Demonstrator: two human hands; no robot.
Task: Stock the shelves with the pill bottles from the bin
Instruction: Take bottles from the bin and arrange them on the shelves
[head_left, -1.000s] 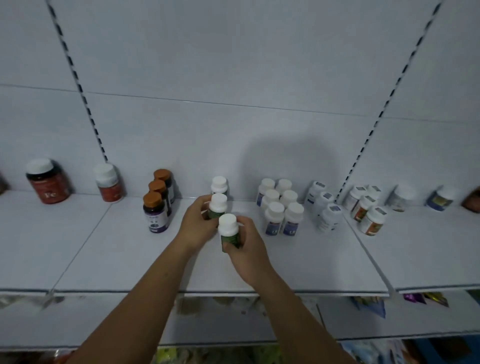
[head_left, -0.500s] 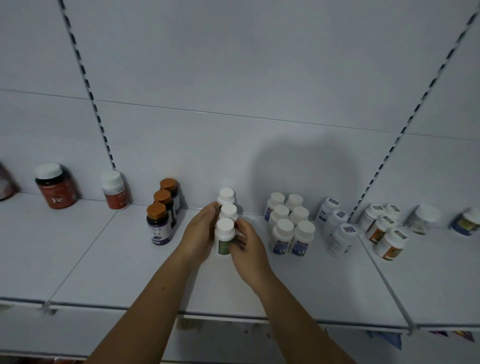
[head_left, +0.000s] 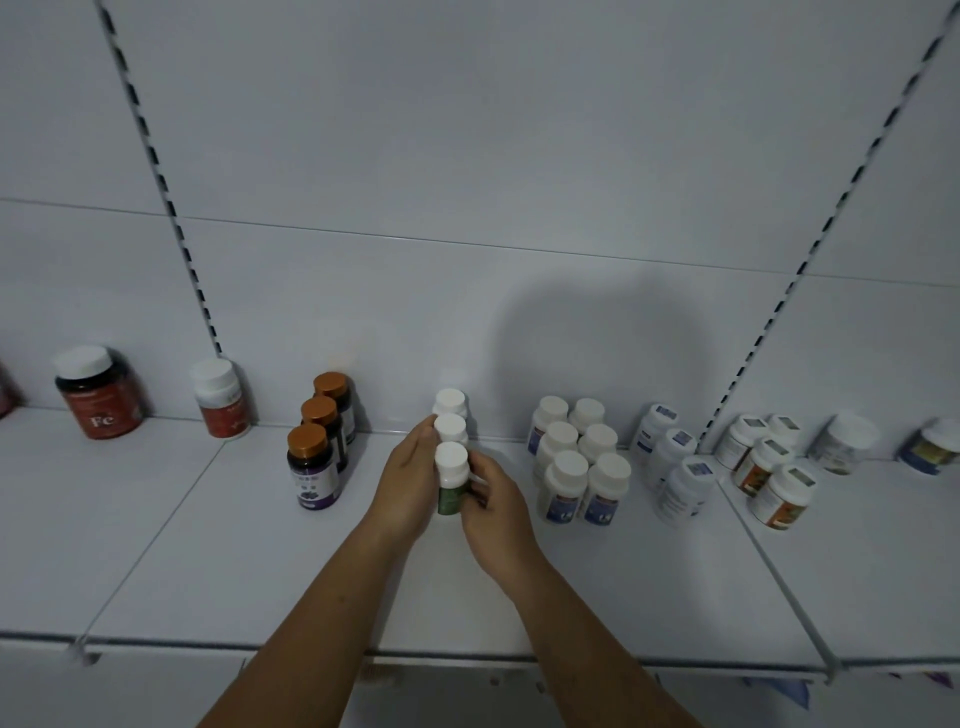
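Note:
Three white-capped bottles with green labels stand in a row running back to the wall on the white shelf (head_left: 208, 561). The front green bottle (head_left: 451, 480) sits between both hands. My left hand (head_left: 405, 483) lies along the left side of the row, its fingertips reaching the middle bottle (head_left: 450, 427). My right hand (head_left: 493, 501) holds the front bottle from the right, fingers curled on its label. The back bottle (head_left: 450, 401) stands untouched near the wall. The bin is out of view.
Three orange-capped dark bottles (head_left: 311, 462) stand in a row left of my hands. Several blue-labelled white bottles (head_left: 576, 467) are grouped to the right, with more bottles (head_left: 675, 467) beyond. Two red bottles (head_left: 98, 392) stand far left. The shelf's front edge (head_left: 467, 652) runs below my forearms.
My right hand has carried the front green bottle back until it stands close behind the middle one. My left hand stayed beside the row. The camera tilted up and nearer.

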